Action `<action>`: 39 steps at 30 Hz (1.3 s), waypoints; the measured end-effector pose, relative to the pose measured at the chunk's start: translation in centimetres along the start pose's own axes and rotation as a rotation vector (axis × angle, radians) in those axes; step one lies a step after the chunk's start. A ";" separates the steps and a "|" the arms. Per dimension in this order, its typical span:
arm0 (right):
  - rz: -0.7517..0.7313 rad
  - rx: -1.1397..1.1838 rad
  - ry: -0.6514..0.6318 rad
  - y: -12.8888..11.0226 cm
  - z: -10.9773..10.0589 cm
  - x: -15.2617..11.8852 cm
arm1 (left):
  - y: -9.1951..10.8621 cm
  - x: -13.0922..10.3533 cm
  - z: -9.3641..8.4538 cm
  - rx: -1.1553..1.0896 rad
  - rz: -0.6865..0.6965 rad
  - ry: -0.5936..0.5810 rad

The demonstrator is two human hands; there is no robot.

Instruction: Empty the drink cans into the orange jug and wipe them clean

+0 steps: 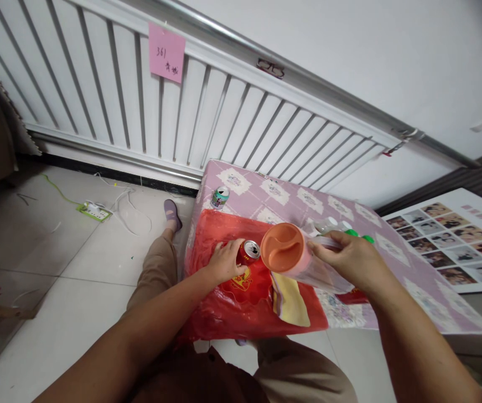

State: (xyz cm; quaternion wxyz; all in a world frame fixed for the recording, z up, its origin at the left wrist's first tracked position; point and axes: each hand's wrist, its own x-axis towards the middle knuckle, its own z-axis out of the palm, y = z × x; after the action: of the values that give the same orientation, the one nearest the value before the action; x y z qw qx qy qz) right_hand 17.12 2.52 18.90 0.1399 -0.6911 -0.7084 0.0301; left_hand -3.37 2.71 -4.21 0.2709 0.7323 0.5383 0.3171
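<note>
Left hand (224, 262) fingers wrap the red can (247, 253) on the red bag (228, 302); right hand (350, 258) fingers grasp a tilted orange-lidded bottle (295, 258) beside it, above the desk (392, 263).

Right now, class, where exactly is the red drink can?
In the head view, the red can stands on the red bag on the table's left part, gripped by the left hand, just left of the orange-lidded bottle.
</note>
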 end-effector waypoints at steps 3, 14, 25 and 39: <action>0.016 -0.030 -0.057 0.0 0.0 0.0 | 0.0 0.0 0.0 0.000 -0.001 0.000; -0.005 -0.040 -0.061 0.4 0.1 0.1 | -0.1 0.1 0.1 0.001 0.009 0.007; -0.010 -0.022 -0.039 0.2 0.1 0.1 | -0.1 0.1 0.2 0.009 0.016 0.011; -0.026 -0.033 -0.039 0.2 0.2 0.2 | 0.0 0.1 0.1 0.006 0.021 0.013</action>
State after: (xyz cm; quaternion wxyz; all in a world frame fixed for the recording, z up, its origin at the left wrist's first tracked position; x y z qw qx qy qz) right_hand 17.26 2.72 18.70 0.1148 -0.6833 -0.7204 0.0299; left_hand -3.25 2.77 -4.26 0.2620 0.7367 0.5333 0.3229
